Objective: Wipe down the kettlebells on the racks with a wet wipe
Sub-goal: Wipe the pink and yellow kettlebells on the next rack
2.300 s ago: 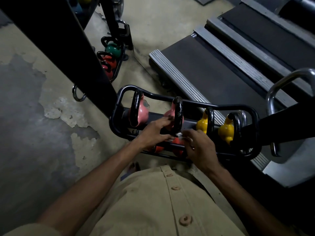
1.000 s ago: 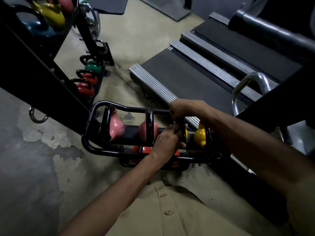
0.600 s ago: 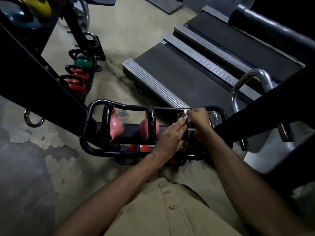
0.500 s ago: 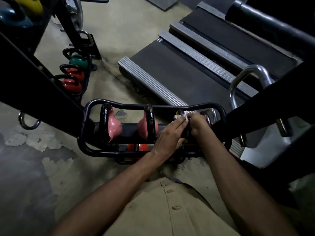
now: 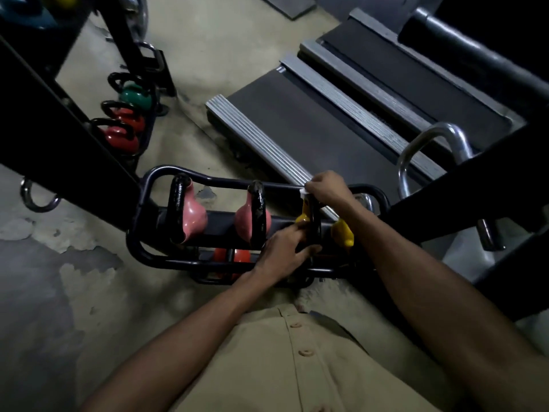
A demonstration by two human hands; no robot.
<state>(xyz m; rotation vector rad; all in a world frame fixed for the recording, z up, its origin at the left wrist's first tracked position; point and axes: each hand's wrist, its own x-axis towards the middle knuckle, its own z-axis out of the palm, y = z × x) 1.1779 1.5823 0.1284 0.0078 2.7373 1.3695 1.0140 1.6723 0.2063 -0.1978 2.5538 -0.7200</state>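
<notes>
A black tubular rack [image 5: 142, 200] in front of me carries two pink kettlebells [image 5: 193, 218] and two yellow ones, all with black handles. My right hand [image 5: 326, 187] grips a white wet wipe [image 5: 304, 191] against the top of the handle of the nearer yellow kettlebell [image 5: 303, 210]. My left hand [image 5: 285, 251] holds the lower part of that same handle, fingers curled round it. The second yellow kettlebell [image 5: 343, 234] shows beside my right forearm, partly hidden. Orange kettlebells [image 5: 234, 257] sit on the shelf below.
A second low rack at the upper left carries a green kettlebell [image 5: 133, 96] and two red ones [image 5: 121, 136]. A thick black frame beam [image 5: 59, 138] crosses the left side. A treadmill deck [image 5: 312, 129] lies beyond the rack, with a chrome handle [image 5: 430, 144] on the right.
My right hand has slid the wipe up to the top of the yellow kettlebell's handle. My left hand has dropped lower on that handle. The view shifted slightly.
</notes>
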